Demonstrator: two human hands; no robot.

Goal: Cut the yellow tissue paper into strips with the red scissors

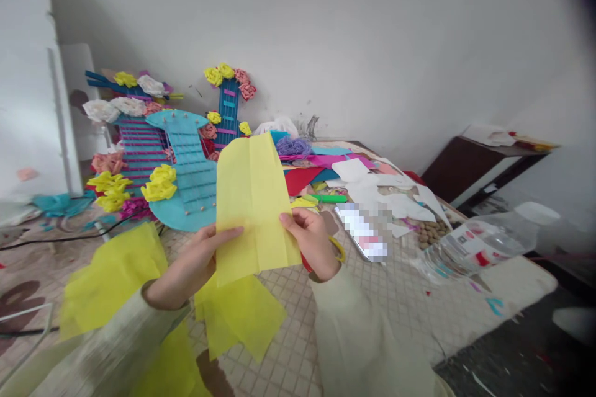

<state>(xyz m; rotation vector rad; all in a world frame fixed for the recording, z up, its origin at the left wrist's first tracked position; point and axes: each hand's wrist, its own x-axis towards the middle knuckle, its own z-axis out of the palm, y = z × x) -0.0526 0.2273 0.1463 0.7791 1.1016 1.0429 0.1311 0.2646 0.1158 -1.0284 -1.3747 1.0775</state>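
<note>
A sheet of yellow crepe paper (251, 198) with a lengthwise crease is held up above the table between both hands. My left hand (198, 263) pinches its left edge, thumb on the near face and fingers behind. At the right edge, my right hand (314, 239) grips it the same way. Below lie loose yellow paper pieces (249, 322), and a larger yellow pile (118, 276) spreads under my left forearm. Scissors with a yellow handle (341, 249) show partly behind my right hand.
Blue instrument-shaped crafts (190, 167) with yellow and pink paper flowers lean at the back left. A phone (362, 232) lies right of my hand, near a green cutter-like tool (331, 198). Purple yarn (294, 147), white paper scraps (395, 198) and a clear plastic bottle (484, 245) occupy the right side.
</note>
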